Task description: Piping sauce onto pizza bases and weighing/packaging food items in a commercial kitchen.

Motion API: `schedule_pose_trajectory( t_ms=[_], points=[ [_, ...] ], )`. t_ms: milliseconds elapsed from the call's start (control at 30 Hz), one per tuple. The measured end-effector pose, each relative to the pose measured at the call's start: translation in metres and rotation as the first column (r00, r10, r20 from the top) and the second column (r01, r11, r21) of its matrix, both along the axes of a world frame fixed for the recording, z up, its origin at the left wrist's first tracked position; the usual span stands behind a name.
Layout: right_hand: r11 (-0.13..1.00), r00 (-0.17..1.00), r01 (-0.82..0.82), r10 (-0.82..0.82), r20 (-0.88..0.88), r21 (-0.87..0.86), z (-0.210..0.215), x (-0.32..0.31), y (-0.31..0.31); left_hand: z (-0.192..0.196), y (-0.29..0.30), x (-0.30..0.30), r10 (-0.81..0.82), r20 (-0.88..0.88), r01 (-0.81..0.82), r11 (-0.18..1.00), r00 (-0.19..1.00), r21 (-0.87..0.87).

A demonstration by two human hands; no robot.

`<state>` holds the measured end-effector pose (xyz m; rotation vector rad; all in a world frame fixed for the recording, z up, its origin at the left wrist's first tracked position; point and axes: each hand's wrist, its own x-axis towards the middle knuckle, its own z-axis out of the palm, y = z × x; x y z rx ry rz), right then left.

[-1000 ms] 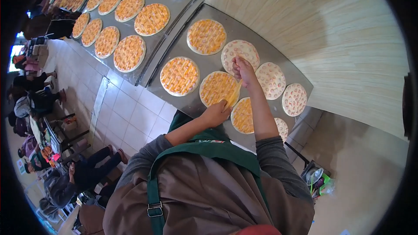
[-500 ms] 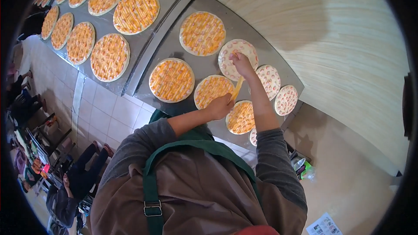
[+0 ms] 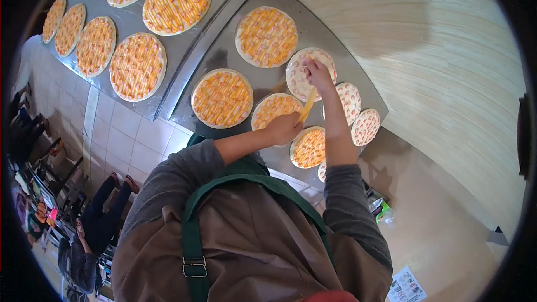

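The right hand (image 3: 317, 72) is closed around the top of a thin yellow strip (image 3: 307, 105), pinching it over a pale pizza base dotted with pink pieces (image 3: 302, 72), while the left hand (image 3: 283, 128) is curled shut near the strip's lower end, though whether it actually grips the strip cannot be told. Under the left hand lies a cheese-striped pizza (image 3: 272, 109), with another small one (image 3: 309, 147) just beside it on the right. All rest on a steel tray (image 3: 324, 28), and a second tray (image 3: 184, 39) of larger striped pizzas lies alongside to the left.
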<state>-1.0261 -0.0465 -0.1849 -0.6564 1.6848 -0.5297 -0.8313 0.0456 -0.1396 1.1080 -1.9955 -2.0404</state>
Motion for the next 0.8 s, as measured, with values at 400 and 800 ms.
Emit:
schedule_pose_trajectory(
  t_ms=[400, 800],
  points=[
    [0.709, 0.647, 0.642, -0.297, 0.702, -0.292, 0.064, 0.064, 0.128, 0.039, 0.037, 0.101, -0.144, 0.148, 0.18, 0.944, 0.978, -0.276],
    [0.749, 0.56, 0.469, 0.157, 0.814, -0.468, 0.132, 0.111, 0.213, 0.082, 0.168, 0.118, 0.376, -0.007, -0.376, 0.926, 0.927, -0.039]
  ],
)
